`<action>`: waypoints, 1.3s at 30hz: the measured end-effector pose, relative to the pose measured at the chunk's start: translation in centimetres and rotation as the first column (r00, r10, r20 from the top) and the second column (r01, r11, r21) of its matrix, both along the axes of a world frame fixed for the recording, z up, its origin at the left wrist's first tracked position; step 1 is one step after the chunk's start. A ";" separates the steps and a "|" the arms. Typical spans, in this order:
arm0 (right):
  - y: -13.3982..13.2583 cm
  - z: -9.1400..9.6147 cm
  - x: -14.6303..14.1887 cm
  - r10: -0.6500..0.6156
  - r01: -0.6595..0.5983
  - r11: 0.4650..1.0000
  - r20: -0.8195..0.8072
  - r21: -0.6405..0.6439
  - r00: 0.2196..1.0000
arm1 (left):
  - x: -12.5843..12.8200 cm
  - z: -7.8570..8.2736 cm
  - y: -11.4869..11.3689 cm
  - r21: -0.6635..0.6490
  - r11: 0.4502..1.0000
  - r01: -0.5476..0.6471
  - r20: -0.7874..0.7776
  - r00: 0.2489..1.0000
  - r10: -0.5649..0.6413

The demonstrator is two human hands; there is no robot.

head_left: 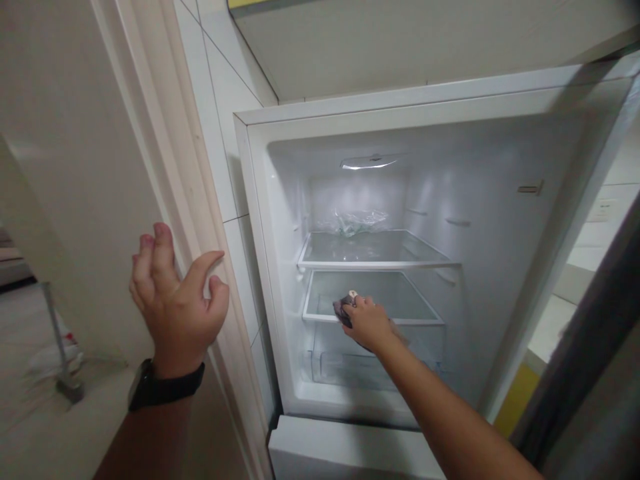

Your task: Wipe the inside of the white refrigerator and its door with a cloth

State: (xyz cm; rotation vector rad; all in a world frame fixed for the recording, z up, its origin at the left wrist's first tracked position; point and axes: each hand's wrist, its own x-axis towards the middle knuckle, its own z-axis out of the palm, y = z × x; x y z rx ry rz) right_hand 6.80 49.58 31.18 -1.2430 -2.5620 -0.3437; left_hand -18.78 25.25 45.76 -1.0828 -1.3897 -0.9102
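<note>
My right hand (pixel 369 323) reaches into the open fridge (pixel 500 153), its fingers wrapped around a crumpled dark grey cloth (pixel 344 307). The cloth is at the lower glass shelf (pixel 367 290), near its front edge; whether it presses on the glass is hard to tell. Part of the cloth is hidden by my fingers. My left hand (pixel 183 293), with a black watch (pixel 167 387) on the wrist, is raised beside the pale door frame (pixel 203 173). Its fingers are apart and hold nothing.
A clear plastic bag (pixel 357 222) lies at the back of the upper glass shelf (pixel 370 248). Below sits a transparent drawer (pixel 350 370). A cabinet (pixel 400 47) overhangs the fridge. White wall tiles (pixel 220 120) fill the gap by the door frame. On the left floor stands a broom-like tool (pixel 63 360).
</note>
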 end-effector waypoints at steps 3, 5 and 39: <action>-0.7 0.1 -2.4 0.033 -0.033 0.999 0.003 0.002 0.999 | -0.1 0.0 0.0 -0.001 1.000 -0.004 0.002 1.000 0.004; -1.1 0.1 -3.9 0.052 -0.052 0.999 0.006 0.000 0.999 | -0.1 0.0 0.0 0.000 1.000 -0.005 0.006 1.000 0.005; -0.6 0.1 -2.1 -0.102 0.108 0.990 0.074 -0.090 0.992 | 0.0 0.0 -0.5 -0.051 0.999 0.003 0.039 0.999 -0.001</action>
